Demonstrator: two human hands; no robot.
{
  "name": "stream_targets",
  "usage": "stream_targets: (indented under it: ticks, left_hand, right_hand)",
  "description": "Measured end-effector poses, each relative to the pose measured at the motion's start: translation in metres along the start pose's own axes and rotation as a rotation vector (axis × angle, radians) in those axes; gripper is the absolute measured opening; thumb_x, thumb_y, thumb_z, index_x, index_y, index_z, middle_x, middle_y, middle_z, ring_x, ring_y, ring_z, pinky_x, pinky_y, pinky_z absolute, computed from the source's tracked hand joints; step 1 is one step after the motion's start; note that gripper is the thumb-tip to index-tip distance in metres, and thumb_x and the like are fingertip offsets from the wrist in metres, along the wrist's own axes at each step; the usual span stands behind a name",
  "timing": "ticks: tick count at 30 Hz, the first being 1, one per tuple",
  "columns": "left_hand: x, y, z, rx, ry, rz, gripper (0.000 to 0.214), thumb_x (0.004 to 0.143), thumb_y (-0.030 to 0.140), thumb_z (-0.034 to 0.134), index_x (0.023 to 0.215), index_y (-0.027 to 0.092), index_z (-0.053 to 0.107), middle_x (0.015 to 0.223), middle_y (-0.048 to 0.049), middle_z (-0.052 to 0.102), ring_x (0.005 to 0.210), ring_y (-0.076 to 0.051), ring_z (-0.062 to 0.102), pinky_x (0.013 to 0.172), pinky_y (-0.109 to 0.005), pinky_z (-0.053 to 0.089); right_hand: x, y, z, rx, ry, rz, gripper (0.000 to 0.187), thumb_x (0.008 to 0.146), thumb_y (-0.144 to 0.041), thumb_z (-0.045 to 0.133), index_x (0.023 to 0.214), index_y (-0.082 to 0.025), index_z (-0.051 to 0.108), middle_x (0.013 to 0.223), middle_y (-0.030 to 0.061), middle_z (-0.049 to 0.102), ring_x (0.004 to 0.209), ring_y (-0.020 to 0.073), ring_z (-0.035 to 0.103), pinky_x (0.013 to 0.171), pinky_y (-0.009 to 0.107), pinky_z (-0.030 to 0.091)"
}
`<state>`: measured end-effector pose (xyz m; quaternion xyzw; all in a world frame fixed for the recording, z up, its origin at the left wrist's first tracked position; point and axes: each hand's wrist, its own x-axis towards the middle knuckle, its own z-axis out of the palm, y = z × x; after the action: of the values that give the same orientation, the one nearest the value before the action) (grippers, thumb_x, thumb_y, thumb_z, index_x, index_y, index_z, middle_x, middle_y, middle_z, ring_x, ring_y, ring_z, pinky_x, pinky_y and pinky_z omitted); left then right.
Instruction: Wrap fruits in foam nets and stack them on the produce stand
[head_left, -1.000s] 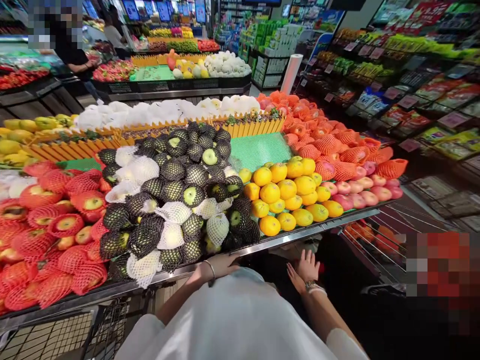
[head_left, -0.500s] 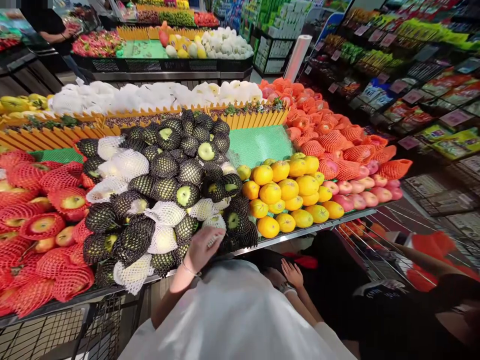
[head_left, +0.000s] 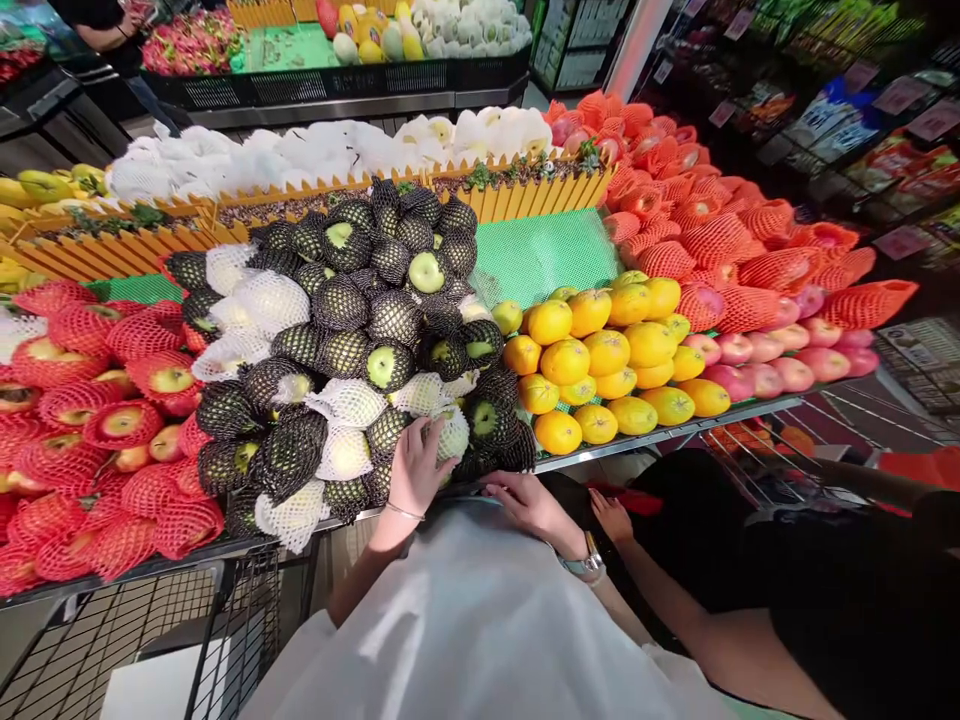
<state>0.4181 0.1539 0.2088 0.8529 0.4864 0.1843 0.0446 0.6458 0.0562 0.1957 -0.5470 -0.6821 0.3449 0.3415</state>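
Observation:
My left hand (head_left: 415, 468) reaches onto the front of the fruit display and its fingers wrap round a fruit in a white foam net (head_left: 452, 434). Around it lies a pile of green fruit in black nets (head_left: 341, 305) mixed with white-netted ones. My right hand (head_left: 527, 499), with a watch on its wrist, lies palm down with fingers stretched out on the metal front edge of the display (head_left: 660, 436). It holds nothing. Just to its right is another person's hand (head_left: 611, 516).
Oranges (head_left: 600, 355) lie right of the black-netted pile, with pink apples (head_left: 765, 350) and red-netted fruit (head_left: 697, 240) beyond. Red-netted apples (head_left: 90, 420) fill the left. A wire cart (head_left: 112, 640) stands at lower left. The other person's dark sleeve (head_left: 825, 590) and a second cart (head_left: 757, 450) are on the right.
My left hand rose from the display edge onto the pile and closed on the white-netted fruit. My right hand moved up to the edge. The view dipped lower and closer.

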Motion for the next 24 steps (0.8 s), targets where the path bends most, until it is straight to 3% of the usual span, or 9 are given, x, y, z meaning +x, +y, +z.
stream_targets:
  ticks: [2,4,6,8,11,14,20,24]
  left_hand:
    - [0.000,0.000,-0.001,0.014,-0.019,-0.003,0.057,0.087,0.038,0.062,0.137,0.016,0.048,0.117,-0.0157,0.053,0.102,-0.029,0.057,0.092,-0.042,0.047]
    - [0.000,-0.002,-0.002,-0.010,-0.017,0.016,0.054,0.086,0.038,0.064,0.133,0.016,0.051,0.115,-0.0154,0.052,0.102,-0.029,0.056,0.091,-0.042,0.048]
    - [0.001,-0.006,-0.003,-0.055,-0.004,0.056,0.047,0.086,0.037,0.064,0.127,0.015,0.055,0.118,-0.0158,0.051,0.107,-0.030,0.055,0.094,-0.044,0.047]
    - [0.002,-0.011,-0.003,-0.094,0.004,0.114,0.043,0.087,0.034,0.063,0.124,0.014,0.056,0.124,-0.0170,0.050,0.113,-0.031,0.052,0.099,-0.047,0.045]
    - [0.000,-0.018,-0.003,-0.153,-0.010,0.202,0.041,0.089,0.028,0.061,0.126,0.013,0.054,0.128,-0.0172,0.053,0.119,-0.031,0.049,0.104,-0.048,0.044]
    - [-0.007,-0.021,0.002,-0.215,-0.003,0.223,0.041,0.091,0.023,0.056,0.131,0.017,0.050,0.130,-0.0150,0.053,0.123,-0.029,0.048,0.106,-0.047,0.044]
    - [-0.019,-0.018,0.027,-0.327,0.102,0.099,0.057,0.093,0.026,0.055,0.146,0.021,0.033,0.141,-0.0170,0.043,0.134,-0.030,0.043,0.110,-0.047,0.042]
    - [-0.021,-0.018,0.038,-0.354,0.084,0.087,0.063,0.094,0.026,0.052,0.150,0.021,0.024,0.149,-0.0172,0.036,0.142,-0.029,0.035,0.114,-0.045,0.039]
  right_hand:
    - [0.026,-0.026,0.009,0.045,-0.019,-0.021,0.026,0.100,-0.030,0.045,0.118,-0.023,0.063,0.108,0.0066,0.069,0.094,0.0156,0.067,0.081,0.029,0.056]
    - [0.047,-0.042,0.010,0.054,0.014,-0.032,0.033,0.100,-0.027,0.042,0.129,-0.022,0.056,0.130,0.0108,0.059,0.098,0.0167,0.066,0.085,0.031,0.056]
    - [0.063,-0.048,0.009,-0.008,0.002,-0.037,0.042,0.099,-0.025,0.042,0.141,-0.023,0.045,0.148,0.0137,0.044,0.097,0.0176,0.067,0.088,0.035,0.057]
    - [0.074,-0.049,0.010,-0.131,-0.095,-0.053,0.051,0.098,-0.022,0.043,0.147,-0.023,0.035,0.152,0.0146,0.038,0.103,0.0212,0.067,0.092,0.040,0.057]
    - [0.078,-0.047,0.020,-0.262,-0.169,-0.059,0.051,0.097,-0.019,0.042,0.147,-0.021,0.035,0.147,0.0142,0.044,0.116,0.0265,0.062,0.095,0.044,0.056]
    - [0.074,-0.047,0.030,-0.256,-0.085,-0.018,0.045,0.097,-0.019,0.041,0.142,-0.021,0.040,0.137,0.0125,0.052,0.117,0.0254,0.061,0.093,0.042,0.056]
    - [0.085,-0.055,0.024,-0.378,-0.105,0.083,0.039,0.101,-0.018,0.032,0.139,-0.018,0.042,0.125,0.0115,0.058,0.103,0.0212,0.066,0.085,0.033,0.055]
    - [0.108,-0.064,0.019,-0.486,-0.146,0.132,0.029,0.102,-0.025,0.036,0.117,-0.016,0.059,0.105,0.0095,0.064,0.091,0.0207,0.067,0.078,0.029,0.052]
